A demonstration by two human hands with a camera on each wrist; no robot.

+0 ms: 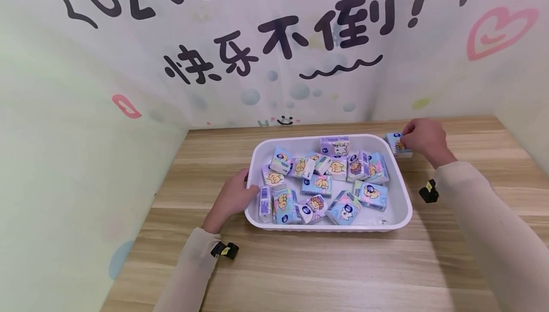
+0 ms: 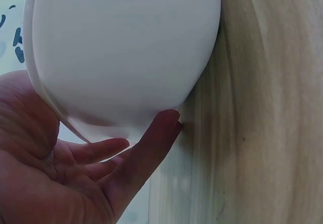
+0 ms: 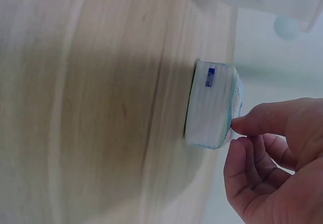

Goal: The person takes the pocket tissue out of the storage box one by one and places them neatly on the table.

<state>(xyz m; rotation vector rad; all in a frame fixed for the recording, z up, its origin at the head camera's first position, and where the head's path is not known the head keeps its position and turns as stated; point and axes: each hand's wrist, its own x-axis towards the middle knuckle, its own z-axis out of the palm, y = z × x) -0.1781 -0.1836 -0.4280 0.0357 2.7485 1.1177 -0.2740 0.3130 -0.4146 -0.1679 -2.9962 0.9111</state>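
A white plastic basin (image 1: 401, 197) holds several small tissue packs in blue and purple wrappers, among them a blue pack (image 1: 317, 186) near its middle. My left hand (image 1: 233, 195) holds the basin's left end, thumb at the rim. In the left wrist view, the fingers of that left hand (image 2: 75, 183) touch the basin's outer wall (image 2: 126, 47). Beyond the basin's right end, a blue tissue pack (image 1: 395, 143) lies on the table. My right hand (image 1: 426, 140) pinches its edge between thumb and fingers. The right wrist view shows this pack's white side (image 3: 209, 105) beside the right hand (image 3: 275, 158).
The basin stands on a wood-grain table (image 1: 300, 269). Behind it hangs a pale printed backdrop (image 1: 240, 93) with dark lettering, close to the table's far edge. Black straps with small yellow marks sit at the left wrist (image 1: 225, 250) and right wrist (image 1: 429, 191).
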